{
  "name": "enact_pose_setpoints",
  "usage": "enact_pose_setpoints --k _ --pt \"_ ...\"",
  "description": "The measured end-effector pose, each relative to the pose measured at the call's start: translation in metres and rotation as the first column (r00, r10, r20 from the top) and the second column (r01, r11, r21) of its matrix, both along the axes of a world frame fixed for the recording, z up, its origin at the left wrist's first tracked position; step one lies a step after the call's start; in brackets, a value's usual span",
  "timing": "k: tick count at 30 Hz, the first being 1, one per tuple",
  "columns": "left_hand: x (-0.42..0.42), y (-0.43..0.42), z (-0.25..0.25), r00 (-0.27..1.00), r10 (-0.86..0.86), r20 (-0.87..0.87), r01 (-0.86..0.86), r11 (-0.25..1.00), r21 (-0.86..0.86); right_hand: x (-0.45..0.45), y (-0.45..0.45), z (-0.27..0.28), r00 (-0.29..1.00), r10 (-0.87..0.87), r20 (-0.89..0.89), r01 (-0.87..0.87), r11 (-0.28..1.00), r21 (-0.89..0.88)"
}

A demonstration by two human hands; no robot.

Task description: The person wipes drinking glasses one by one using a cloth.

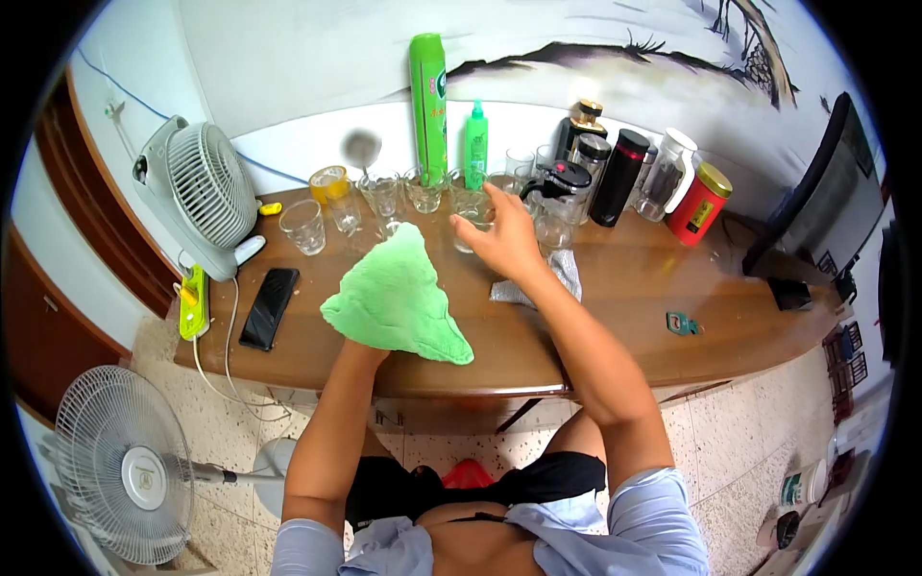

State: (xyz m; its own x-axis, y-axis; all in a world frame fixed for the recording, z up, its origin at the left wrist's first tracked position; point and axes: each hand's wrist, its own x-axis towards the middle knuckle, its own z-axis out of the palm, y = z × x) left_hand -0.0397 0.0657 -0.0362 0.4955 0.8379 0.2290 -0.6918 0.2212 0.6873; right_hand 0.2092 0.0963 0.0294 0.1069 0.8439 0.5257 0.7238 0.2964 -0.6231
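A light green cloth (399, 298) is draped over my left hand and hides its fingers; the hand holds it above the front part of the brown desk (615, 336). My right hand (501, 235) reaches over the desk with thumb and forefinger apart. Between and just beyond those fingertips stands a clear glass cup (471, 206); whether they touch it I cannot make out. More clear glasses stand to its left, among them a tumbler (304, 228) at the end of the row. Below my right forearm lies a crumpled grey cloth (567, 274).
A tall green can (429, 110) and a green spray bottle (476, 144) stand behind the glasses. Rightward are a glass teapot (562, 192), a black flask (619, 178) and a red tin (699, 206). A phone (270, 307) and a small fan (206, 187) sit left.
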Motion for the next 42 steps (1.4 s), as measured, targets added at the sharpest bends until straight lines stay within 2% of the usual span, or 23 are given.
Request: enact_pose_setpoints --k 3,4,6,7,10,11,14,15,16,17,19,22,23,25,28,30,31,34,36,37,39,41,42 --pt "0.015 0.024 0.004 0.893 0.193 -0.408 -0.089 0.961 0.261 -0.006 -0.026 0.022 0.987 0.111 -0.12 -0.095 0.987 0.129" --pt "0.027 0.025 0.006 0.941 0.132 -0.311 -0.053 0.967 0.25 -0.009 -0.032 0.023 0.979 0.148 -0.143 -0.125 0.979 0.161" --pt "0.059 0.029 0.013 0.994 -0.012 -0.111 0.04 0.967 0.25 -0.014 -0.041 0.017 0.987 0.154 -0.043 -0.129 0.929 0.346" --pt "0.069 0.035 0.021 0.979 0.035 -0.2 0.028 0.953 0.302 -0.009 -0.039 0.017 0.987 0.149 -0.056 -0.117 0.92 0.374" --pt "0.086 0.049 0.029 0.934 -0.08 -0.35 0.113 0.991 0.075 0.014 -0.035 0.011 0.986 0.16 -0.041 -0.137 0.931 0.339" --pt "0.094 0.051 0.03 0.922 -0.068 -0.38 0.134 0.98 0.15 0.022 -0.034 0.009 0.986 0.167 -0.029 -0.15 0.939 0.31" --pt "0.111 0.039 0.061 0.882 -0.216 -0.42 0.166 0.974 -0.154 0.022 -0.029 0.008 0.939 0.319 -0.127 -0.23 0.86 0.456" --pt "0.113 0.05 0.049 0.897 -0.192 -0.398 0.185 0.981 -0.057 0.024 -0.029 0.011 0.925 0.371 -0.086 -0.295 0.841 0.454" --pt "0.106 0.05 0.049 0.88 -0.242 -0.409 0.24 0.969 -0.057 0.023 -0.03 0.013 0.908 0.415 -0.052 -0.351 0.825 0.443" --pt "0.101 0.052 0.042 0.899 -0.167 -0.404 0.241 0.961 0.139 0.021 -0.034 0.015 0.885 0.466 -0.019 -0.411 0.799 0.439" --pt "0.1 0.06 0.022 0.918 0.066 -0.391 0.166 0.831 0.531 0.017 -0.039 0.02 0.827 0.56 0.055 -0.525 0.734 0.43" --pt "0.088 0.064 0.008 0.938 0.035 -0.346 0.138 0.876 0.463 0.009 -0.041 0.018 0.867 0.497 0.033 -0.462 0.779 0.423" --pt "0.086 0.064 0.006 0.943 0.012 -0.331 0.143 0.888 0.438 0.005 -0.039 0.012 0.896 0.443 -0.013 -0.386 0.794 0.47" --pt "0.082 0.061 0.005 0.955 -0.032 -0.296 0.151 0.91 0.386 0.002 -0.045 0.016 0.958 0.284 0.036 -0.267 0.837 0.477" --pt "0.084 0.056 0.005 0.82 0.314 -0.479 0.104 0.741 0.664 -0.007 -0.041 0.008 0.988 0.154 -0.006 -0.131 0.861 0.492" --pt "0.086 0.04 0.012 0.806 0.372 -0.46 0.081 0.701 0.708 -0.009 -0.041 0.005 0.99 0.137 -0.022 -0.108 0.858 0.501" --pt "0.088 0.037 0.016 0.691 0.612 -0.384 0.103 0.442 0.891 -0.008 -0.044 0.005 0.989 0.146 -0.006 -0.123 0.854 0.505" --pt "0.081 0.044 0.009 0.559 0.729 -0.396 0.218 0.331 0.918 -0.007 -0.052 0.008 0.967 0.254 -0.012 -0.208 0.819 0.535" --pt "0.074 0.044 0.013 0.654 0.474 -0.59 0.23 0.619 0.751 -0.004 -0.055 0.011 0.941 0.339 0.015 -0.292 0.786 0.545" --pt "0.072 0.034 0.02 0.746 0.256 -0.615 0.194 0.8 0.568 -0.001 -0.057 0.011 0.926 0.374 0.046 -0.338 0.771 0.54" --pt "0.071 0.031 0.022 0.831 0.035 -0.555 0.188 0.921 0.34 0.0 -0.06 0.015 0.895 0.426 0.132 -0.423 0.719 0.552" --pt "0.069 0.047 0.006 0.839 0.029 -0.543 0.189 0.921 0.341 -0.002 -0.063 0.019 0.86 0.455 0.23 -0.496 0.643 0.584" --pt "0.069 0.052 -0.001 0.804 0.117 -0.584 0.174 0.892 0.418 -0.003 -0.062 0.019 0.882 0.414 0.225 -0.463 0.673 0.577"
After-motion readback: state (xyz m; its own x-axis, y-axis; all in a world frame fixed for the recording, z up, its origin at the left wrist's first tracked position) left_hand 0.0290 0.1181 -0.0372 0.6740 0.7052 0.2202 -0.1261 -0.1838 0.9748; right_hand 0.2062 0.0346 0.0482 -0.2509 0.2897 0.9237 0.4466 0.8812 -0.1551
